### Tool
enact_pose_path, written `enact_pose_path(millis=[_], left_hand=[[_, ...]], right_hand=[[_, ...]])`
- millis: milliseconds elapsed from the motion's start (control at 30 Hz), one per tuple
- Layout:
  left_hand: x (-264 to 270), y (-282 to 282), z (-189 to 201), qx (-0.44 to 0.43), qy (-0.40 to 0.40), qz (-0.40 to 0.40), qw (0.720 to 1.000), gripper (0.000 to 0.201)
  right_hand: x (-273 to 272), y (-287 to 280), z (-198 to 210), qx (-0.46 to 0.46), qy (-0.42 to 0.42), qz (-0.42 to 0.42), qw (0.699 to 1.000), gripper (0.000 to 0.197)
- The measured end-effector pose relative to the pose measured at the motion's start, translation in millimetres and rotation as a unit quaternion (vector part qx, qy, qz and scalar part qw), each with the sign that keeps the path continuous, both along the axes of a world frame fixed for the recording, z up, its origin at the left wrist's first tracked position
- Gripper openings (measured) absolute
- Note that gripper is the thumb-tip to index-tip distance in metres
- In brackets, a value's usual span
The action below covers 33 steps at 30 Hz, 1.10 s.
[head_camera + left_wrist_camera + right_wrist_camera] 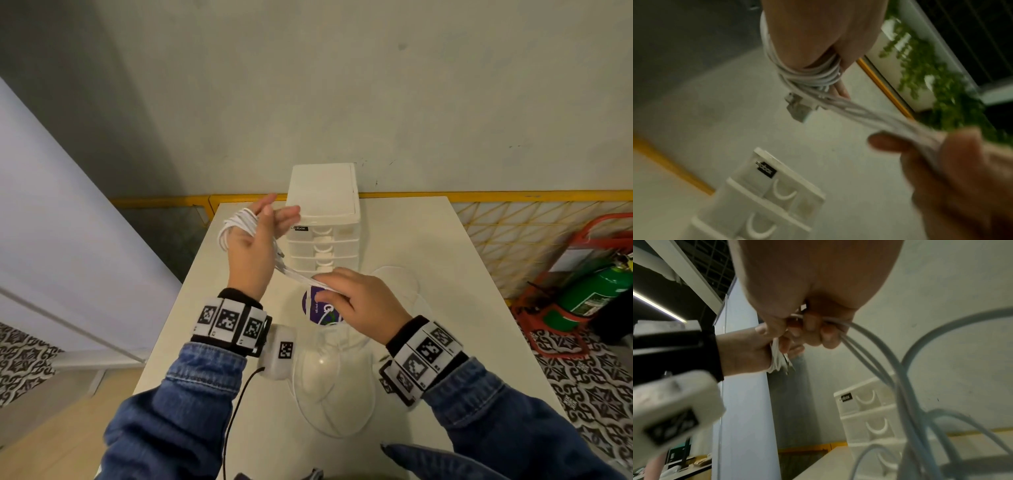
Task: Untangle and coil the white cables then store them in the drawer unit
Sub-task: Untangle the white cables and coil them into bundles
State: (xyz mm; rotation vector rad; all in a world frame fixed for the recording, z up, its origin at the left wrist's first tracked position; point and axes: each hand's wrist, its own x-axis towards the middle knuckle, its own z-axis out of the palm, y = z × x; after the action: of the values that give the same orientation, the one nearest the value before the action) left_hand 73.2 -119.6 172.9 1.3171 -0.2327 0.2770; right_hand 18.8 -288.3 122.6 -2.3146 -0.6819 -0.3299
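White cables [236, 224] are wound in several turns round my left hand [255, 236], which is raised above the table with its fingers straight. In the left wrist view the coil [813, 76] crosses the palm and a USB plug [797, 107] hangs from it. A taut bundle of strands [298, 275] runs from the coil to my right hand [352, 298], whose curled fingers [818, 334] pinch the strands. Below that hand, loose cable loops [329, 387] lie on the table. The white drawer unit [323, 219] stands behind, all drawers closed.
A round purple sticker [317, 310] lies on the white table [445, 274] under my right hand. A yellow mesh railing [513, 233] runs behind the table. A green fire extinguisher [596, 294] in a red stand sits on the floor at the right.
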Motion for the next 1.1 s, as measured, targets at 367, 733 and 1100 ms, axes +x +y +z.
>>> enact_pose_path(millis=[367, 733, 1100], left_hand=[[-26.6, -14.7, -5.6, 0.229, 0.158, -0.382, 0.882, 0.08], [-27.6, -8.0, 6.0, 0.013, 0.173, -0.367, 0.914, 0.038], [-19.2, 12.0, 22.8, -0.075, 0.134, -0.243, 0.958, 0.037]], right_hand=[[16.9, -12.2, 52.1, 0.15, 0.052, -0.028, 0.987, 0.027], [28.2, -16.2, -11.2, 0.205, 0.142, -0.068, 0.966, 0.038], [24.2, -37.1, -53.7, 0.137, 0.007, -0.168, 0.976, 0.043]])
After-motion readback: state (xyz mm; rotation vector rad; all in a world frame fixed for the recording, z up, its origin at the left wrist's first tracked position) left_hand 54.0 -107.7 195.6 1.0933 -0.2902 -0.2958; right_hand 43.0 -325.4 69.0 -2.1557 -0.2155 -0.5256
